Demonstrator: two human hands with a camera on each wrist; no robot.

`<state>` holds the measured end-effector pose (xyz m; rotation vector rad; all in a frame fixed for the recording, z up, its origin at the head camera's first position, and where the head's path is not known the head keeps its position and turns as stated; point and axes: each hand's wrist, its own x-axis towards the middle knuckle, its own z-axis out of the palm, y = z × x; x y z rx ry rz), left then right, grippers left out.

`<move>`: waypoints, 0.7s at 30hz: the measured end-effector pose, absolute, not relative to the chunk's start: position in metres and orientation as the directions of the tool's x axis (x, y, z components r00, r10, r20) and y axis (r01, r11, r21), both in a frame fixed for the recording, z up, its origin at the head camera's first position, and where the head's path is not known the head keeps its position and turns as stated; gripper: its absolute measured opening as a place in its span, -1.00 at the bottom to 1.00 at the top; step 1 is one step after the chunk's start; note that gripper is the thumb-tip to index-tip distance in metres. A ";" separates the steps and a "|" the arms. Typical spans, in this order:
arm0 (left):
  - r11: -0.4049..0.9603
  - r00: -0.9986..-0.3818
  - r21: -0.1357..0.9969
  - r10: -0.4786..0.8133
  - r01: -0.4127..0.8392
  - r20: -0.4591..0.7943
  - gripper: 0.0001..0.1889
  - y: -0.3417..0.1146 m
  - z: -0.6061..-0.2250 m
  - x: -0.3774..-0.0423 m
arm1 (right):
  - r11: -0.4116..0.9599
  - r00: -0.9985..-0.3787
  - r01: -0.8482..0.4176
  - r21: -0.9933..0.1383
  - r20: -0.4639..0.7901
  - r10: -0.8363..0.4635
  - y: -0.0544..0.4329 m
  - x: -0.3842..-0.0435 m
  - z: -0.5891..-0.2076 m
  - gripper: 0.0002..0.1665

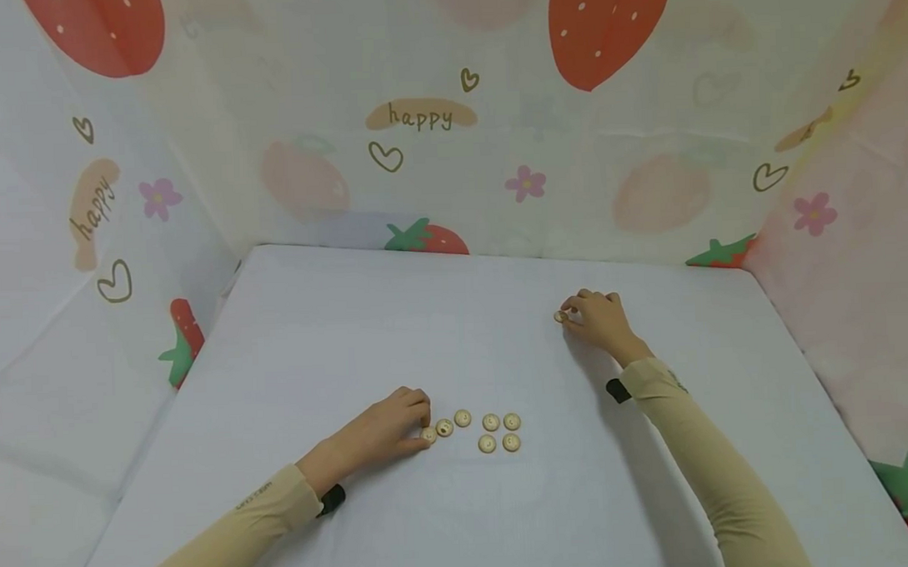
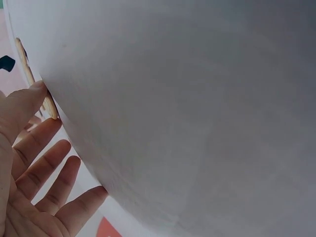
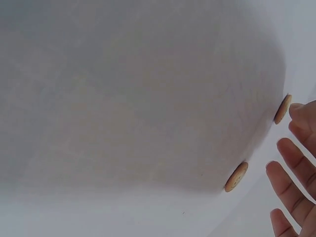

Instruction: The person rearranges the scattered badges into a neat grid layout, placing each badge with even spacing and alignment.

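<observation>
In the head view, several round wooden discs with a ring and a dark mark on their faces lie mid-table. My left hand (image 1: pixel 384 428) pinches the leftmost disc (image 1: pixel 428 435) between thumb and index finger. Its edge (image 2: pixel 51 106) shows at those fingertips in the left wrist view. A second disc (image 1: pixel 444 427) and a third disc (image 1: pixel 462 417) slant up and right from it. Farther back, my right hand (image 1: pixel 600 322) holds a disc (image 1: pixel 560 316) at its fingertips on the cloth. The right wrist view shows that disc (image 3: pixel 283 109) by the thumb and another disc (image 3: pixel 237 177) below.
Beside the slanted discs, a small block of discs includes one disc (image 1: pixel 511 442) at its lower right. White cloth covers the table (image 1: pixel 380 319). A strawberry-printed curtain (image 1: pixel 435 184) encloses the back and sides. Dark wrist devices (image 1: pixel 618 390) sit under the sleeves.
</observation>
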<state>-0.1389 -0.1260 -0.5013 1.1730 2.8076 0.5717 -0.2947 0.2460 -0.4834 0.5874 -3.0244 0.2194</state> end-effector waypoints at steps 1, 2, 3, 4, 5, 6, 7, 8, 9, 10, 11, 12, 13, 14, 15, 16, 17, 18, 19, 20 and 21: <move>0.644 -0.711 0.352 0.696 0.679 0.099 -0.83 -0.126 -0.501 -0.139 | 0.918 -0.926 -0.376 -0.127 0.080 -0.368 0.246 -0.294 -0.483 -0.68; 0.644 -0.711 0.351 0.696 0.680 0.098 -0.82 -0.126 -0.501 -0.139 | 0.918 -0.926 -0.377 -0.125 0.080 -0.369 0.247 -0.294 -0.482 -0.68; 0.644 -0.710 0.351 0.697 0.680 0.097 -0.82 -0.126 -0.501 -0.139 | 0.917 -0.925 -0.378 -0.123 0.079 -0.371 0.247 -0.293 -0.482 -0.68; 0.645 -0.711 0.350 0.697 0.679 0.096 -0.82 -0.126 -0.500 -0.139 | 0.917 -0.925 -0.379 -0.123 0.079 -0.372 0.247 -0.292 -0.482 -0.68; 0.646 -0.711 0.348 0.697 0.679 0.094 -0.82 -0.126 -0.500 -0.139 | 0.917 -0.925 -0.379 -0.123 0.078 -0.372 0.247 -0.292 -0.482 -0.69; 0.647 -0.711 0.346 0.697 0.679 0.093 -0.82 -0.126 -0.500 -0.139 | 0.917 -0.926 -0.378 -0.126 0.075 -0.371 0.248 -0.291 -0.482 -0.69; 0.648 -0.711 0.345 0.697 0.679 0.093 -0.82 -0.126 -0.500 -0.139 | 0.916 -0.925 -0.379 -0.130 0.076 -0.372 0.248 -0.290 -0.483 -0.69; 0.649 -0.712 0.345 0.696 0.679 0.092 -0.82 -0.125 -0.500 -0.138 | 0.916 -0.926 -0.377 -0.134 0.073 -0.370 0.248 -0.290 -0.483 -0.70; 0.650 -0.713 0.344 0.696 0.678 0.091 -0.82 -0.125 -0.499 -0.138 | 0.917 -0.927 -0.376 -0.136 0.071 -0.369 0.248 -0.289 -0.483 -0.70; 0.650 -0.713 0.343 0.695 0.678 0.091 -0.82 -0.125 -0.499 -0.138 | 0.916 -0.927 -0.375 -0.140 0.070 -0.368 0.248 -0.288 -0.484 -0.71; 0.651 -0.714 0.342 0.695 0.677 0.090 -0.82 -0.125 -0.499 -0.138 | 0.916 -0.927 -0.375 -0.142 0.069 -0.368 0.248 -0.287 -0.484 -0.71; 0.652 -0.714 0.343 0.694 0.676 0.090 -0.82 -0.125 -0.499 -0.138 | 0.915 -0.927 -0.376 -0.146 0.070 -0.369 0.248 -0.285 -0.484 -0.72; 0.652 -0.715 0.345 0.693 0.675 0.090 -0.82 -0.125 -0.499 -0.138 | 0.914 -0.926 -0.378 -0.150 0.071 -0.371 0.248 -0.284 -0.485 -0.72; 0.652 -0.715 0.346 0.693 0.675 0.088 -0.82 -0.125 -0.499 -0.138 | 0.913 -0.926 -0.379 -0.152 0.069 -0.372 0.248 -0.283 -0.485 -0.72; 0.652 -0.716 0.346 0.693 0.674 0.088 -0.82 -0.125 -0.500 -0.138 | 0.911 -0.924 -0.382 -0.155 0.069 -0.375 0.248 -0.282 -0.485 -0.72; 0.652 -0.716 0.348 0.692 0.673 0.087 -0.82 -0.125 -0.500 -0.138 | 0.909 -0.923 -0.384 -0.159 0.068 -0.378 0.248 -0.281 -0.486 -0.72; 0.653 -0.716 0.349 0.692 0.673 0.086 -0.81 -0.125 -0.499 -0.139 | 0.909 -0.922 -0.386 -0.160 0.068 -0.380 0.247 -0.280 -0.486 -0.71; 0.652 -0.717 0.351 0.692 0.672 0.088 -0.81 -0.126 -0.500 -0.139 | 0.907 -0.921 -0.390 -0.161 0.068 -0.384 0.247 -0.279 -0.486 -0.71; 0.653 -0.718 0.352 0.691 0.671 0.087 -0.81 -0.126 -0.499 -0.139 | 0.905 -0.919 -0.393 -0.162 0.070 -0.387 0.246 -0.278 -0.486 -0.70; 0.653 -0.718 0.352 0.690 0.670 0.087 -0.81 -0.126 -0.499 -0.139 | 0.903 -0.917 -0.398 -0.161 0.072 -0.392 0.246 -0.277 -0.486 -0.69; 0.655 -0.720 0.352 0.689 0.669 0.087 -0.81 -0.126 -0.499 -0.139 | 0.901 -0.915 -0.403 -0.160 0.074 -0.396 0.245 -0.275 -0.486 -0.69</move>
